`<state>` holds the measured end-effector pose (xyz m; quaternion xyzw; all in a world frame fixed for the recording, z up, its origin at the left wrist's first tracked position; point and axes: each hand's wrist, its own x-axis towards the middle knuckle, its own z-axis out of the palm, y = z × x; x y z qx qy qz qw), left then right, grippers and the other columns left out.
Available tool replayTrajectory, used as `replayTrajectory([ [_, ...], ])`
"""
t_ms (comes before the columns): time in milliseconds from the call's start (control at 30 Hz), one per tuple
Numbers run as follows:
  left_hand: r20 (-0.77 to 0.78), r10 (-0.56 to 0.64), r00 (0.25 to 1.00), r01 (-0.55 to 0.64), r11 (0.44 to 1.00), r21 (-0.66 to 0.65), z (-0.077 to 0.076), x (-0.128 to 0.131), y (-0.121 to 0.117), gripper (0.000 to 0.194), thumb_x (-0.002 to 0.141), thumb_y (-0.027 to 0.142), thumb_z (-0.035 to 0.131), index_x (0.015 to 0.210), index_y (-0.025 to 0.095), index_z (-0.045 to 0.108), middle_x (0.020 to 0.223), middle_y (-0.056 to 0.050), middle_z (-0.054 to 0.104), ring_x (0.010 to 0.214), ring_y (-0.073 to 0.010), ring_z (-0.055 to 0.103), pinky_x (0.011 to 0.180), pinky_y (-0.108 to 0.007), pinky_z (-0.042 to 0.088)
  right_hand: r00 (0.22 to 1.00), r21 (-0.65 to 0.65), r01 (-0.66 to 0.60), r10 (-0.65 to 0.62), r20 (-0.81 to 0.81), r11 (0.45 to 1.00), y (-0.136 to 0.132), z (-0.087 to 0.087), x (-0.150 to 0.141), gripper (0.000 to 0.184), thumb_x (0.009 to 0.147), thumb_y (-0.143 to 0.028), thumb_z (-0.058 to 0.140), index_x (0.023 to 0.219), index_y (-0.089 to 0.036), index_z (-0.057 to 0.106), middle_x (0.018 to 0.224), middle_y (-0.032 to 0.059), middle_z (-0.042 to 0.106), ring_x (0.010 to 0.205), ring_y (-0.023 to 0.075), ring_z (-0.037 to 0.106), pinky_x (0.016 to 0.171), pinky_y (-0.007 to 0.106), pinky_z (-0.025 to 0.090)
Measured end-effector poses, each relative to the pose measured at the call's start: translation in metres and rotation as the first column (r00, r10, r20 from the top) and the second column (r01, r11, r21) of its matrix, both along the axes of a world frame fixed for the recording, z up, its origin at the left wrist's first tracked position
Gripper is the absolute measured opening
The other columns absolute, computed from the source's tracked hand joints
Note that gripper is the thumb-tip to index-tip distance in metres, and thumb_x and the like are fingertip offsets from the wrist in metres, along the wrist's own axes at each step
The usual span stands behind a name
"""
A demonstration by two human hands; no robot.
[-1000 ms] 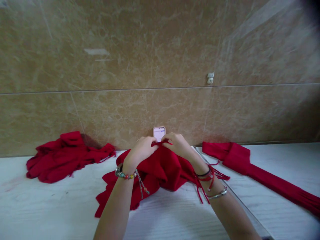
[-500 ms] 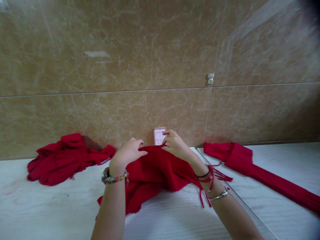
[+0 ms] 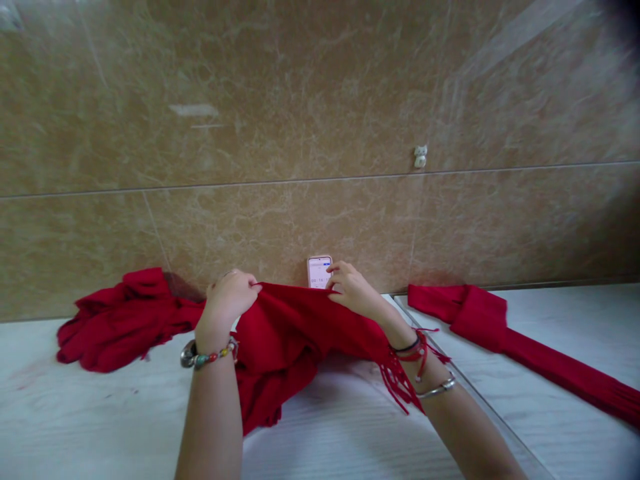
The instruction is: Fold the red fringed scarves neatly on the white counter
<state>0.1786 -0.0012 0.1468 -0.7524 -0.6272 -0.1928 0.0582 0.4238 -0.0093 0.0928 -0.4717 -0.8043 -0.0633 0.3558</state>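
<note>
Red scarf (image 3: 285, 327) sits bunched at the middle of the white bench (image 3: 350, 440), its upper edge stretched between the hands: the left hand (image 3: 231, 300) pinches it, and the right hand (image 3: 353, 290) grips farther along (fringe showing near that wrist). Behind stands a phone (image 3: 318, 270); a crumpled red cloth (image 3: 125, 327) and a folded scarf (image 3: 483, 317) flank it.

Left hand (image 3: 230, 300) and right hand (image 3: 354, 291) are holding a scarf (image 3: 287, 330); a phone (image 3: 318, 271) is showing at its twelve o'clock.
</note>
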Motion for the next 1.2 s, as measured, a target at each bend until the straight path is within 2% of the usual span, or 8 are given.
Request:
replayTrajectory([
  [100, -0.048, 0.100, 0.994, -0.105, 0.989, -0.102, -0.003, 0.002, -0.004, 0.021, 0.074, 0.029, 0.048, 0.080, 0.023, 0.067, 0.100, -0.011, 0.064, 0.100, -0.0323, 0.055, 0.080, -0.045, 0.041, 1.000, 0.000, 0.002, -0.002, 0.011, 1.000, -0.001, 0.001, -0.002, 0.012, 0.068, -0.009, 0.059, 0.073, -0.018, 0.065, 0.112, 0.0104, 0.050, 0.109, 0.0237, 0.045, 0.090, 0.043, 0.038],
  [267, -0.103, -0.376, 0.921, 0.365, 0.924, -0.111, -0.018, 0.052, -0.012, 0.036, 0.068, 0.034, 0.059, 0.102, 0.026, 0.062, 0.119, -0.007, 0.055, 0.110, -0.0261, 0.048, 0.093, -0.040, 0.035, 1.000, 0.017, 0.004, -0.004, 0.011, 1.000, -0.006, 0.004, -0.003, 0.014, 0.067, -0.007, 0.057, 0.072, -0.018, 0.065, 0.111, 0.0100, 0.051, 0.106, 0.0229, 0.046, 0.089, 0.041, 0.038],
  [467, -0.001, -0.485, 0.875, 0.485, 0.875, 0.008, -0.014, 0.058, 0.000, 0.024, 0.078, 0.020, 0.044, 0.083, 0.017, 0.067, 0.104, -0.009, 0.063, 0.099, -0.0189, 0.055, 0.091, -0.029, 0.038, 1.000, 0.026, 0.020, -0.021, 0.020, 0.999, -0.007, 0.009, 0.005, 0.017, 0.065, -0.004, 0.056, 0.073, -0.016, 0.066, 0.104, 0.0101, 0.056, 0.098, 0.0210, 0.052, 0.087, 0.037, 0.040],
  [567, 0.124, -0.418, 0.900, 0.409, 0.908, 0.088, -0.001, 0.024, 0.005, 0.027, 0.077, 0.022, 0.041, 0.084, 0.013, 0.066, 0.099, -0.010, 0.064, 0.096, -0.0182, 0.056, 0.090, -0.026, 0.039, 0.999, 0.031, 0.032, -0.033, 0.038, 0.999, -0.002, 0.010, 0.014, 0.017, 0.064, -0.004, 0.057, 0.071, -0.016, 0.067, 0.099, 0.0097, 0.059, 0.093, 0.0198, 0.054, 0.085, 0.034, 0.042],
  [667, 0.205, -0.203, 0.957, 0.177, 0.975, 0.137, 0.009, -0.009, 0.002, 0.031, 0.079, 0.027, 0.039, 0.086, 0.012, 0.065, 0.098, -0.012, 0.065, 0.093, -0.0214, 0.057, 0.085, -0.029, 0.041, 0.998, 0.044, 0.058, -0.059, 0.016, 0.997, 0.003, 0.010, 0.025, 0.014, 0.065, -0.005, 0.058, 0.067, -0.015, 0.067, 0.091, 0.0083, 0.061, 0.086, 0.0182, 0.057, 0.079, 0.030, 0.044],
  [800, 0.172, 0.080, 0.982, -0.083, 0.996, 0.013, 0.008, -0.027, 0.000, 0.036, 0.082, 0.033, 0.034, 0.079, 0.013, 0.064, 0.086, -0.014, 0.067, 0.080, -0.0253, 0.060, 0.069, -0.032, 0.043, 0.995, 0.063, 0.043, -0.037, -0.091, 0.997, 0.005, 0.011, 0.034, 0.010, 0.068, -0.009, 0.060, 0.069, -0.017, 0.067, 0.084, 0.0054, 0.064, 0.080, 0.0158, 0.059, 0.075, 0.027, 0.045],
  [1067, -0.033, 0.024, 0.999, -0.033, 0.953, -0.301, -0.023, 0.001, 0.033, 0.016, 0.067, 0.018, 0.048, 0.065, 0.017, 0.064, 0.077, -0.009, 0.067, 0.068, -0.0191, 0.060, 0.059, -0.025, 0.039, 0.991, -0.157, -0.125, 0.131, 0.029, 0.980, 0.017, -0.013, 0.016, 0.013, 0.070, -0.022, 0.065, 0.081, -0.017, 0.067, 0.091, 0.0072, 0.065, 0.087, 0.0189, 0.060, 0.078, 0.030, 0.045],
  [1200, 0.101, -0.244, 0.964, 0.258, 0.954, -0.151, -0.022, 0.015, 0.033, 0.026, 0.075, 0.029, 0.041, 0.072, 0.017, 0.063, 0.077, -0.006, 0.067, 0.070, -0.0178, 0.058, 0.060, -0.025, 0.040, 0.990, -0.184, -0.142, 0.134, -0.052, 0.973, 0.032, -0.051, -0.013, 0.029, 0.072, -0.027, 0.063, 0.098, -0.015, 0.062, 0.098, 0.0114, 0.064, 0.091, 0.0211, 0.058, 0.081, 0.034, 0.044],
])
